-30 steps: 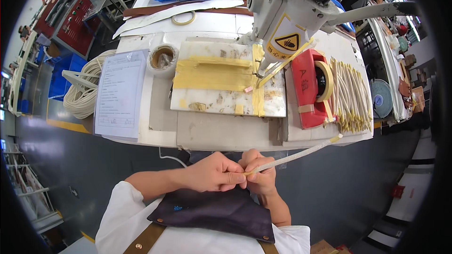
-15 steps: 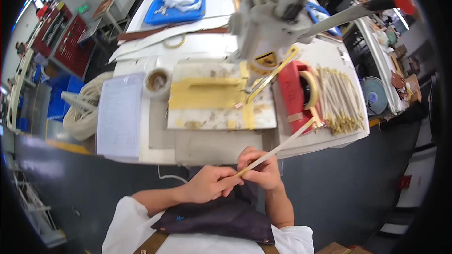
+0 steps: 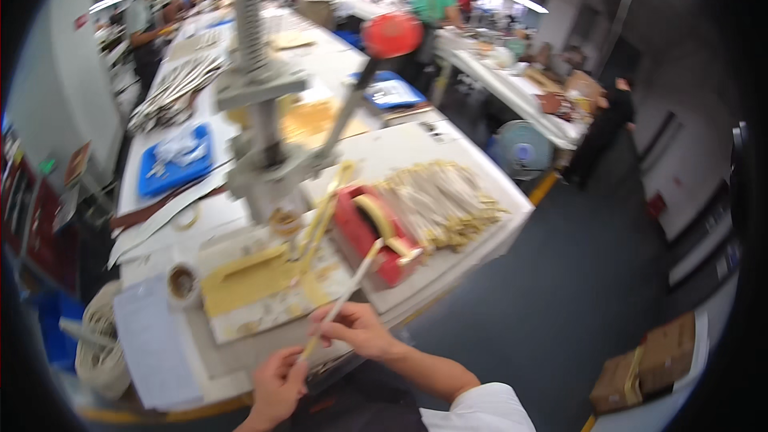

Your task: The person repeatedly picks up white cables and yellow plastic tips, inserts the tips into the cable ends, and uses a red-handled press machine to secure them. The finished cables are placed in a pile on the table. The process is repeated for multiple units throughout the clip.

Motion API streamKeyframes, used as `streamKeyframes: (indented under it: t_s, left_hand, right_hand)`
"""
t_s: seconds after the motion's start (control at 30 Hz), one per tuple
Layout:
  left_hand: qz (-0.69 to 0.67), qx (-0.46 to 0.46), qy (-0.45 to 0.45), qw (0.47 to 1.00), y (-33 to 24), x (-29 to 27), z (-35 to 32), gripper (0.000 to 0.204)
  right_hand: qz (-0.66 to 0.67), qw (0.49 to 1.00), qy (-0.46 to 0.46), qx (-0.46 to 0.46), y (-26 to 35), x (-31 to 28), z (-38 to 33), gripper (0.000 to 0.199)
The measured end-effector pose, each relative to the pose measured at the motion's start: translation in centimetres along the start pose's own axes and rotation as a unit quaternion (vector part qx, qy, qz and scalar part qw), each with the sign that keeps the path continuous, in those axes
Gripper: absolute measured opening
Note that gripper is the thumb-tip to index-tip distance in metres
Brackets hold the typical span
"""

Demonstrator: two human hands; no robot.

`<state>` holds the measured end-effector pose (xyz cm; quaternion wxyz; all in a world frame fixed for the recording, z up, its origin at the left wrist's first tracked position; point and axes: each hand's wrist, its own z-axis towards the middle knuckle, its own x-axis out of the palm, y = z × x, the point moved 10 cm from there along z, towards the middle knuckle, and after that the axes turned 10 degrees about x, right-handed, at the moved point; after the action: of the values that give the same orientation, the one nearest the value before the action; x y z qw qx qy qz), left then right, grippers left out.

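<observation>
Fingertips [image 3: 336,322] of both hands pinched shut on a long, thin, cream-coloured strip [image 3: 346,298]

Right hand [image 3: 358,330] closed around the strip's middle, thumb and forefinger pressed together on it; left hand [image 3: 278,384] gripping the lower end just below, fingers curled tight. Held in the air above the near edge of the white worktable [image 3: 472,246], in front of the yellow cutting board [image 3: 260,276]. Long axis running on a diagonal, lower end toward the body at bottom left, free end pointing up and right toward the red block-shaped tape holder [image 3: 364,232] and the grey metal press [image 3: 260,168]. Likely to bend or sag past the right hand's grip, being so slender; could also snag on the red holder or brush the heap of pale cut strips [image 3: 440,204] beyond it if swung sideways
</observation>
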<state>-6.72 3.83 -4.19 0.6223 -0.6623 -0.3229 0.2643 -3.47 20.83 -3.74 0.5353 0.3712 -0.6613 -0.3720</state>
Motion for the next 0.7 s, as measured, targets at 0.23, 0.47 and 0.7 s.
streamKeyframes:
  t_s: [0.23, 0.47, 0.7]
  left_hand:
    - [-0.139, -0.141, 0.192, 0.961, -0.4, -0.8, -3.0, 0.028]
    - [0.312, 0.219, -0.024, 0.924, -8.5, -4.8, -3.1, 0.015]
    - [0.192, 0.163, -0.049, 0.966, -6.6, -5.6, -0.8, 0.015]
  right_hand:
    - [0.050, 0.982, 0.174, -0.062, 5.6, 4.3, -0.5, 0.024]
    - [-0.147, 0.945, 0.128, -0.263, 11.5, 8.3, -2.2, 0.025]
    - [-0.016, 0.989, -0.046, -0.141, 8.8, 1.5, 3.0, 0.032]
